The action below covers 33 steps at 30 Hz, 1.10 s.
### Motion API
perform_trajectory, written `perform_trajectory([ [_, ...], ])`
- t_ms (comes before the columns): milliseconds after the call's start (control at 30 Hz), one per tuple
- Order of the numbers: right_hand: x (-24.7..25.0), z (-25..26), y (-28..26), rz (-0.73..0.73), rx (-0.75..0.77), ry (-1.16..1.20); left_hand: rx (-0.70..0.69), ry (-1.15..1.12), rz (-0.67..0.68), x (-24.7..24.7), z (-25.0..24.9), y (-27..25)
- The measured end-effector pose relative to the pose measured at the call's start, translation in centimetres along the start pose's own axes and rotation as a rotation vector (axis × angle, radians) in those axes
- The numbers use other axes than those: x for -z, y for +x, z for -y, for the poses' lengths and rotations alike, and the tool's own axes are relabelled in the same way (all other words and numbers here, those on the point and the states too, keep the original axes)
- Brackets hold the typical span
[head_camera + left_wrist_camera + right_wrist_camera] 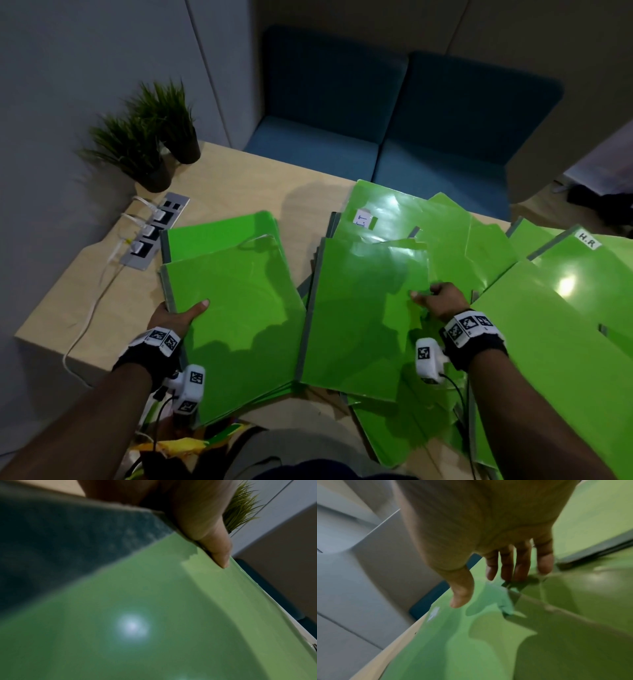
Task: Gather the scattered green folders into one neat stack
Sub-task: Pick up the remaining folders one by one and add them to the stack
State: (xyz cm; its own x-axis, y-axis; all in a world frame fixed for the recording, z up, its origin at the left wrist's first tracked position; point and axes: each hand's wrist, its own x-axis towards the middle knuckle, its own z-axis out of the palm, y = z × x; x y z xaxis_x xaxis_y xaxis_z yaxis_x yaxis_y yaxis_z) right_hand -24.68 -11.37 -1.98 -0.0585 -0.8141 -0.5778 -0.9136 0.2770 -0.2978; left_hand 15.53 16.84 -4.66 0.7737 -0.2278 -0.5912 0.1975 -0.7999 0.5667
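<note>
On the counter (239, 178), the head view: green folders (445, 240) fanned loosely across its right side, a gathered stack (239, 308) towards the left edge. The left hand (174, 317) grips that stack's near-left corner, thumb on top. The right hand (442, 299) reaches onto a loose folder (363, 308); whether it grasps, I can't tell here. Glossy covers, likely light, bendy and slippery, so take them by the grey spines. Two potted plants (150, 137) and a power strip (154, 233) sit at the far-left corner, blue seating (376, 137) beyond. Left wrist view: thumb (217, 550) pressed on the cover. Right wrist view, blurred: fingers (544, 561) extended, relaxed, reaching down to the edges of the folders.
</note>
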Motion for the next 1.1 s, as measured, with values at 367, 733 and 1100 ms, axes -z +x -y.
perform_trajectory([
  [367, -7.6, 2.4, -4.4, -0.102, 0.126, -0.271, 0.005, -0.002, 0.0, 0.2, -0.1, -0.1],
  [733, -2.9, 2.0, -1.7, -0.017, 0.078, 0.115, 0.019, 0.031, 0.007, 0.0, -0.3, -0.4],
  [1100, 0.9, 5.8, -0.7, -0.133, 0.396, 0.618, -0.007, -0.02, 0.068, 0.5, 0.5, 0.6],
])
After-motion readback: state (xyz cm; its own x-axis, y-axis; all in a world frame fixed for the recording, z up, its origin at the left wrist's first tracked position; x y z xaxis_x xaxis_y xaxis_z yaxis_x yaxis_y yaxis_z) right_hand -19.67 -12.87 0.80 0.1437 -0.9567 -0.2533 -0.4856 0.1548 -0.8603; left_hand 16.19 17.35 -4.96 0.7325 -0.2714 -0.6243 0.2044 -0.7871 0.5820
